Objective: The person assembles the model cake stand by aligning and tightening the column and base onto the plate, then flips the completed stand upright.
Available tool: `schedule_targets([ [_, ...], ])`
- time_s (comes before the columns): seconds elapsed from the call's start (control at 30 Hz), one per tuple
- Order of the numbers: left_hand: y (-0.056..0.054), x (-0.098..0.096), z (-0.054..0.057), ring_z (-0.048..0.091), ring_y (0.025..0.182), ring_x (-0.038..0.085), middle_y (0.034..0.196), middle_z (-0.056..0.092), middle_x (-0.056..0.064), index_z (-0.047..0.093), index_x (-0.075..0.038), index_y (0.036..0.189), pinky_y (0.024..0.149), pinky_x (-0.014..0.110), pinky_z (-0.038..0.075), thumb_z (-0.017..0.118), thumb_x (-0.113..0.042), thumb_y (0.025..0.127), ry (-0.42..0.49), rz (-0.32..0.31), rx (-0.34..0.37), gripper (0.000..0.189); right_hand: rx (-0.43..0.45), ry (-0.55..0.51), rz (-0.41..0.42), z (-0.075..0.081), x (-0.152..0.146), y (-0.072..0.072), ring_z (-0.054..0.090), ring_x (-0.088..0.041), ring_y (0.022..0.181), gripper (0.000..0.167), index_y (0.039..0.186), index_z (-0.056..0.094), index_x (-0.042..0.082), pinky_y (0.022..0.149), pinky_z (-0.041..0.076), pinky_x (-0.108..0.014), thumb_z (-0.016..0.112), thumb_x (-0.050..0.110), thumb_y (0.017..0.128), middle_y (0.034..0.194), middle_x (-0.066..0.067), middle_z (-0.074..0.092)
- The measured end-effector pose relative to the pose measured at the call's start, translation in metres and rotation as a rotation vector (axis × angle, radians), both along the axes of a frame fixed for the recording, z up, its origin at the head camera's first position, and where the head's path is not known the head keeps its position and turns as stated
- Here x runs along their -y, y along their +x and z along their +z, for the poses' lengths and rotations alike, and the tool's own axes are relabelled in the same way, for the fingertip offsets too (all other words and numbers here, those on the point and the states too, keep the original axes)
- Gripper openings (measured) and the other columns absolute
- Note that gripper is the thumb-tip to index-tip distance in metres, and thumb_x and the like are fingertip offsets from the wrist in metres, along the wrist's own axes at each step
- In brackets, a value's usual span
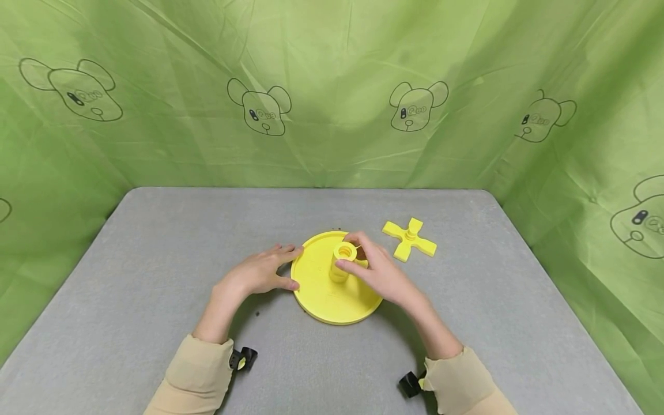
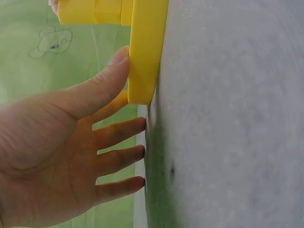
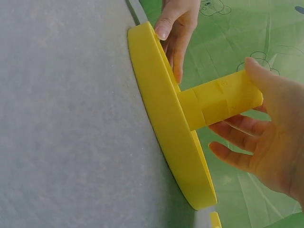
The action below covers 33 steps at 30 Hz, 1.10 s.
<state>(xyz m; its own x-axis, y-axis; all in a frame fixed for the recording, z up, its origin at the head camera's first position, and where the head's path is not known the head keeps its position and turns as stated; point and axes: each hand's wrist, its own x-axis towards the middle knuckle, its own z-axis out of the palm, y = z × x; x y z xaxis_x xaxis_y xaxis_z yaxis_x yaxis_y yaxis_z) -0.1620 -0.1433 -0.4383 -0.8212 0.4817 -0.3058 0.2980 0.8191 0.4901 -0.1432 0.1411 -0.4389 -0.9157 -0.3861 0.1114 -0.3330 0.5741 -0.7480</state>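
A round yellow tray-like disc (image 1: 319, 300) with a raised rim lies on the table. From its middle rises an upright yellow hollow post (image 1: 339, 271), which shows ridges inside its top opening. My right hand (image 1: 381, 271) holds the post near its top between thumb and fingers. My left hand (image 1: 259, 271) touches the disc's left rim with straight, spread fingers; in the left wrist view its thumb (image 2: 102, 90) rests on the rim and the other fingertips reach the tabletop. In the right wrist view the post (image 3: 221, 99) stands square to the disc (image 3: 161, 118).
A yellow cross-shaped piece (image 1: 411, 237) with a short stub in its centre lies right of the disc. The grey table (image 1: 171, 242) is backed by green curtains (image 1: 332, 155) with bear-face outlines. Small dark specks (image 1: 257, 314) dot the tabletop.
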Motion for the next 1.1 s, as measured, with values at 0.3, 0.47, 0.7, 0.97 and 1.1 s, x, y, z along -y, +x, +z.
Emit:
schedule_targets([
  [0.3, -0.001, 0.0006, -0.0009, 0.022, 0.159, 0.041, 0.169, 0.032, 0.011, 0.036, -0.021, 0.162, 0.126, 0.065, 0.025, 0.076, -0.043, 0.092, 0.003, 0.004, 0.005, 0.084, -0.009, 0.008, 0.068, 0.0032, -0.0008, 0.0005, 0.054, -0.019, 0.141, 0.052, 0.156, 0.042, 0.031, 0.115, 0.049, -0.049, 0.054, 0.042, 0.107, 0.155, 0.001, 0.053],
  [0.47, -0.0009, 0.001, -0.0006, 0.023, 0.158, 0.042, 0.169, 0.033, 0.012, 0.036, -0.02, 0.162, 0.125, 0.065, 0.026, 0.077, -0.043, 0.091, 0.003, -0.005, -0.004, 0.084, 0.043, 0.001, 0.075, 0.0047, -0.001, 0.0008, 0.057, -0.015, 0.135, 0.042, 0.149, 0.05, 0.035, 0.113, 0.049, -0.047, 0.051, 0.04, 0.108, 0.152, 0.009, 0.055],
  [0.7, -0.001, 0.0012, 0.0003, 0.023, 0.158, 0.042, 0.169, 0.033, 0.012, 0.037, -0.02, 0.161, 0.125, 0.065, 0.026, 0.077, -0.043, 0.091, 0.003, -0.003, -0.002, 0.084, 0.028, -0.041, 0.053, -0.0008, 0.0021, -0.002, 0.062, -0.018, 0.129, 0.042, 0.14, 0.053, 0.021, 0.106, 0.057, -0.041, 0.061, 0.042, 0.104, 0.143, 0.003, 0.059],
  [0.97, -0.0017, 0.002, 0.0003, 0.024, 0.158, 0.042, 0.169, 0.033, 0.012, 0.037, -0.02, 0.161, 0.125, 0.066, 0.026, 0.077, -0.043, 0.091, 0.003, 0.004, 0.001, 0.084, 0.016, -0.036, 0.042, -0.0033, 0.0045, -0.0032, 0.062, -0.02, 0.128, 0.042, 0.138, 0.053, 0.019, 0.102, 0.059, -0.039, 0.06, 0.041, 0.104, 0.144, -0.001, 0.058],
  [1.1, -0.0021, 0.0021, 0.0003, 0.023, 0.158, 0.042, 0.169, 0.033, 0.012, 0.037, -0.02, 0.161, 0.125, 0.065, 0.026, 0.077, -0.043, 0.091, 0.007, 0.001, 0.0, 0.084, 0.02, -0.039, 0.042, -0.0027, 0.004, -0.0027, 0.064, -0.02, 0.126, 0.042, 0.139, 0.053, 0.019, 0.102, 0.059, -0.038, 0.061, 0.041, 0.103, 0.144, -0.001, 0.058],
])
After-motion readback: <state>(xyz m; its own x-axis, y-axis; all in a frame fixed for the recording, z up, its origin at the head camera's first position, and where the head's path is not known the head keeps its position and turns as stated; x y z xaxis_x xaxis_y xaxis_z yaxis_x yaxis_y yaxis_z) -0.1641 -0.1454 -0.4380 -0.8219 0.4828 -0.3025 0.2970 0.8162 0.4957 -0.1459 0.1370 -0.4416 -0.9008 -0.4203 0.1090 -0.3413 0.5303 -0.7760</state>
